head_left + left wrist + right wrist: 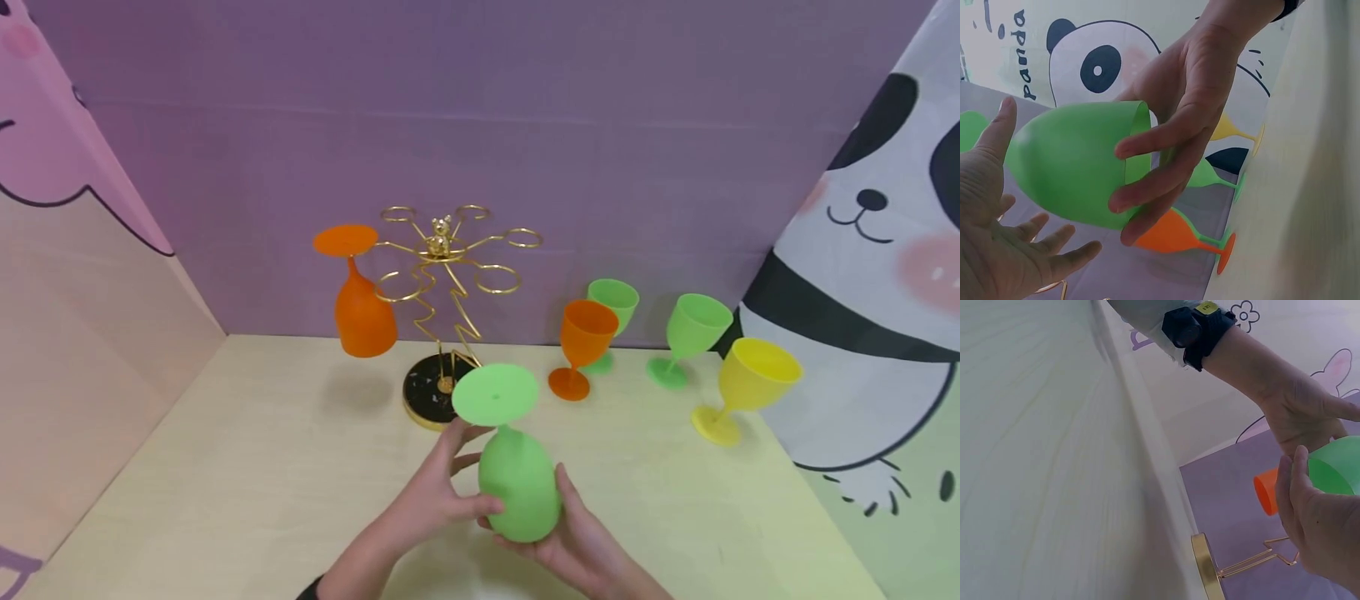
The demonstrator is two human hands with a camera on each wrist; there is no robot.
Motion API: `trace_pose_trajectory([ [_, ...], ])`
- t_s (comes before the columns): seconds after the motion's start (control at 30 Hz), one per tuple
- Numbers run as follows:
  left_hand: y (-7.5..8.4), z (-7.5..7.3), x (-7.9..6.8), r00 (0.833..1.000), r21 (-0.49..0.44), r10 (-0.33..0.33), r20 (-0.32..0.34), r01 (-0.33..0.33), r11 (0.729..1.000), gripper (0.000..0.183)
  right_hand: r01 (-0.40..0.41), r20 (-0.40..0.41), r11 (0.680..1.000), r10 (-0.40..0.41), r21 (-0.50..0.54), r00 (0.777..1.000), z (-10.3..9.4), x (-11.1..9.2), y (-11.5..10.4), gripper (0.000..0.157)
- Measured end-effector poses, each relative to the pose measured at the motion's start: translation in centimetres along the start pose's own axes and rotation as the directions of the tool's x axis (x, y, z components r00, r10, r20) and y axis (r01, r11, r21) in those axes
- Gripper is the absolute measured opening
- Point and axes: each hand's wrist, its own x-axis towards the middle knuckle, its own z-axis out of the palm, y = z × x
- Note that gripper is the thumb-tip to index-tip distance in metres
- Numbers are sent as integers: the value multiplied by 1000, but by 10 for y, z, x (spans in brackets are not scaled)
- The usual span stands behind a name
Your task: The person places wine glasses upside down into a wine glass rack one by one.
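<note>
A light green plastic goblet is upside down above the table, its round foot on top. My right hand holds it low around the bowl; in the left wrist view those fingers bend over the rim. My left hand is at the other side, thumb overlapping the bowl, its other fingers loosely spread near the stem end. Just behind stands a gold wire goblet rack with ring-ended arms and a round black base. An orange goblet hangs upside down from its left ring.
On the right of the table, several goblets stand upright: an orange one, green ones and a yellow one. A purple backdrop rises behind, with a panda print at the right.
</note>
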Motion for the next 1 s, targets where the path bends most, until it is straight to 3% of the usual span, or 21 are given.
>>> trace_pose_trajectory([
  [0.17,4,5,0,996,6,-70,-47,70,998,91,5,-9,1000,-5,-8,1000,2,1,1,54],
  [0.33,5,8,-1,992,8,-111,-53,112,994,91,17,-13,1000,-17,-25,1000,3,3,2,54],
  [1.0,3,14,0,996,72,-72,-49,75,995,97,2,-15,1000,-2,19,1000,2,8,2,64],
])
